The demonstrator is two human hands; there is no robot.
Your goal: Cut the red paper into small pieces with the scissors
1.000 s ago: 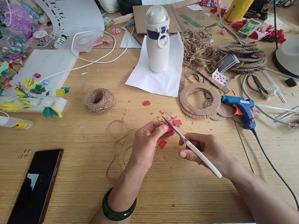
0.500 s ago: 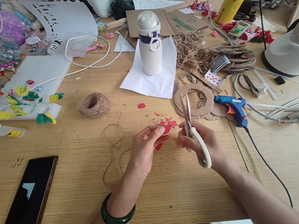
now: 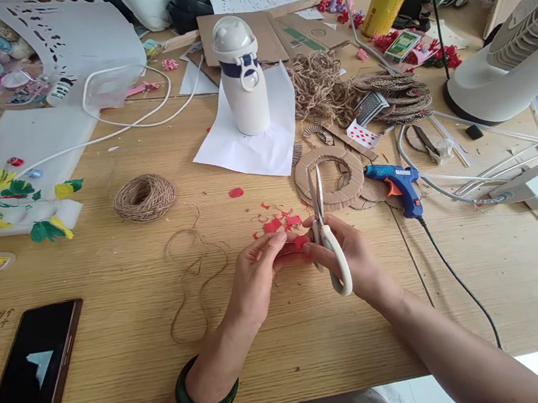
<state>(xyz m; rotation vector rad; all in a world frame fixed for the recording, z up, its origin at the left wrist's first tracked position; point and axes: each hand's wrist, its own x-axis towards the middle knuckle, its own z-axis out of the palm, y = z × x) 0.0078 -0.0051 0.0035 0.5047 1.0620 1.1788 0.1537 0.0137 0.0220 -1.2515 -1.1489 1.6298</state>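
My left hand pinches a small red piece near the middle of the wooden table. White-handled scissors are in my right hand, blades pointing away from me and nearly closed. The fingertips of my right hand meet the same red piece. Just beyond the fingers lie red scraps, and a separate red oval rests farther back. A cardboard ring is behind the scissors.
Twine is coiled left of centre, with a phone at the front left. A white bottle stands on paper. The blue glue gun and its cable are to the right, near a fan.
My hands have come together, with the right fingertips now at the red piece. The camera view has shifted to the right, so the table items appear farther left.
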